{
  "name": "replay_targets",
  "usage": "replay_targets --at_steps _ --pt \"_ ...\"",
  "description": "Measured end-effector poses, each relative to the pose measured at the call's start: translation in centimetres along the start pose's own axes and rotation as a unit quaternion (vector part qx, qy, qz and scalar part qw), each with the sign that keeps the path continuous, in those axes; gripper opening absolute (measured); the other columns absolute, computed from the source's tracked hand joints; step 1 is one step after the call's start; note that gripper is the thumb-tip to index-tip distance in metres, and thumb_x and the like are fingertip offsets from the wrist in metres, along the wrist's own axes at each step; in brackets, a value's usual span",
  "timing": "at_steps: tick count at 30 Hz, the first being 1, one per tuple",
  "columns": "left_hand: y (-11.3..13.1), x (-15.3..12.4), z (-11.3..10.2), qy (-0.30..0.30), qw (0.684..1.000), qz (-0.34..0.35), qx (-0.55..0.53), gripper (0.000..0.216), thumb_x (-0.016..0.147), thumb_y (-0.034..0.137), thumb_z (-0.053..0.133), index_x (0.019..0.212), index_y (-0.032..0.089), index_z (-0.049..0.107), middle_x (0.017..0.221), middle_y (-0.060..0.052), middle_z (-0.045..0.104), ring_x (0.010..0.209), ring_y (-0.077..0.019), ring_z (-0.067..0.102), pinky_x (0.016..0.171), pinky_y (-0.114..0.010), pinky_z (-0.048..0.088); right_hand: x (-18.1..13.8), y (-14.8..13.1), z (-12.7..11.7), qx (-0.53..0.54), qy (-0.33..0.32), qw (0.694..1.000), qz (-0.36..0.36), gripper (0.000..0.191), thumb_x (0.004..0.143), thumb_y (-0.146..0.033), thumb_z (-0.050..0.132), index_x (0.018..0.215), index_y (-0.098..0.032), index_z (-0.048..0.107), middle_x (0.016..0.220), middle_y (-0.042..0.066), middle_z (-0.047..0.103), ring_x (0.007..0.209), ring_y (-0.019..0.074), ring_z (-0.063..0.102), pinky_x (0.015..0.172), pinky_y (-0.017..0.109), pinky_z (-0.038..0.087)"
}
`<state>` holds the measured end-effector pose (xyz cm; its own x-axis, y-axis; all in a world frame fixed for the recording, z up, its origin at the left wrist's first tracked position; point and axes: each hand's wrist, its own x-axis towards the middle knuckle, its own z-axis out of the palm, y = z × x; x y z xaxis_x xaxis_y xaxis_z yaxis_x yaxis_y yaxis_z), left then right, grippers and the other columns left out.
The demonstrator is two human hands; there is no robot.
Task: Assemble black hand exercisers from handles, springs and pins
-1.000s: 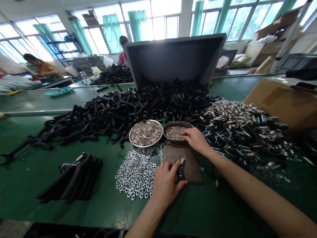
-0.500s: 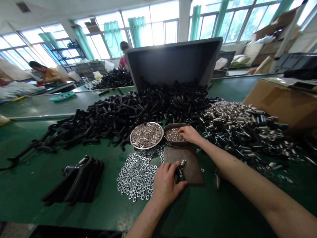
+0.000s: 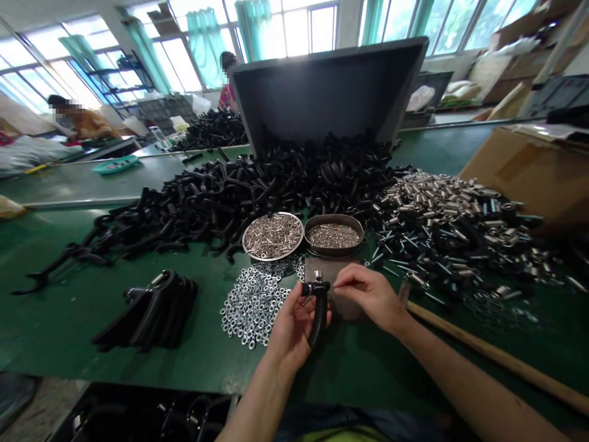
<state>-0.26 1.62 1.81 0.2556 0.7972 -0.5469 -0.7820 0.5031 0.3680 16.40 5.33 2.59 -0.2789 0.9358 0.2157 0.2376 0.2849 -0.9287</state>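
My left hand is wrapped round a black curved plastic handle with a T-shaped head, raised above the bench. A small metal spring shows just past the head. Fingertips of my right hand are pinched together close to the right end of that head; what they hold is too small to make out. Beneath and behind the hands lies a flat brown metal plate. Beyond it stand a round dish of small metal pins and an oval tin of tiny metal parts.
Loose metal rings are spread left of my hands, beside stacked black handles. A heap of black parts spills from a grey bin. Springs and bolts and a wooden hammer handle are at right. Two people are beyond.
My right hand has left the oval tin and come down to the black handle. My left hand has lifted and turned the handle, its curved part now hanging downward. The view has tilted down.
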Motion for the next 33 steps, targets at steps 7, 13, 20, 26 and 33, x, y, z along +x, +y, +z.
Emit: replay_targets --at_steps 7,13,20,26,33 --pt "-0.7 0.0 0.3 -0.035 0.999 -0.005 0.015 0.030 0.082 0.039 0.059 0.092 0.010 0.061 0.073 -0.006 0.062 0.069 -0.0172 0.065 0.072 -0.036 0.057 0.3 0.1 0.2 -0.016 0.003 1.000 -0.009 0.008 0.075 -0.023 0.063 0.068 -0.020 0.063 0.075 0.002 0.061 0.074 0.0155 0.057 0.068 0.029 0.044" --pt "-0.6 0.5 0.2 -0.027 0.999 0.010 0.038 0.030 0.082 0.036 0.059 0.096 0.010 0.062 0.075 -0.006 0.065 0.066 -0.0152 0.064 0.071 -0.032 0.056 0.1 0.4 -0.5 -0.036 -0.012 0.999 0.003 0.006 0.075 -0.020 0.062 0.069 -0.019 0.063 0.076 0.001 0.061 0.076 0.0153 0.058 0.070 0.028 0.044" --pt "-1.2 1.3 0.0 -0.036 0.994 -0.028 0.096 0.033 0.078 0.035 0.064 0.097 0.008 0.063 0.073 -0.007 0.065 0.063 -0.0153 0.064 0.067 -0.029 0.055 0.8 0.5 -1.5 -0.071 -0.036 0.996 -0.030 0.010 0.077 -0.019 0.059 0.067 -0.019 0.061 0.073 0.001 0.061 0.073 0.0146 0.057 0.069 0.028 0.044" --pt "-1.5 2.1 0.1 -0.039 0.998 -0.022 0.037 0.030 0.081 0.038 0.060 0.090 0.010 0.061 0.076 -0.007 0.065 0.062 -0.0134 0.062 0.073 -0.032 0.055 1.0 2.0 -1.3 -0.042 0.035 0.997 0.053 0.007 0.076 -0.026 0.059 0.073 -0.020 0.062 0.069 0.000 0.062 0.064 0.0146 0.058 0.061 0.027 0.046" --pt "0.1 1.6 -0.6 0.045 0.983 0.077 0.158 0.035 0.074 0.036 0.068 0.098 0.011 0.064 0.081 -0.008 0.067 0.068 -0.0147 0.064 0.066 -0.027 0.055 1.7 4.3 -2.8 -0.111 0.050 0.988 0.099 0.011 0.076 -0.029 0.059 0.078 -0.019 0.063 0.070 0.000 0.064 0.058 0.0139 0.057 0.056 0.026 0.045"
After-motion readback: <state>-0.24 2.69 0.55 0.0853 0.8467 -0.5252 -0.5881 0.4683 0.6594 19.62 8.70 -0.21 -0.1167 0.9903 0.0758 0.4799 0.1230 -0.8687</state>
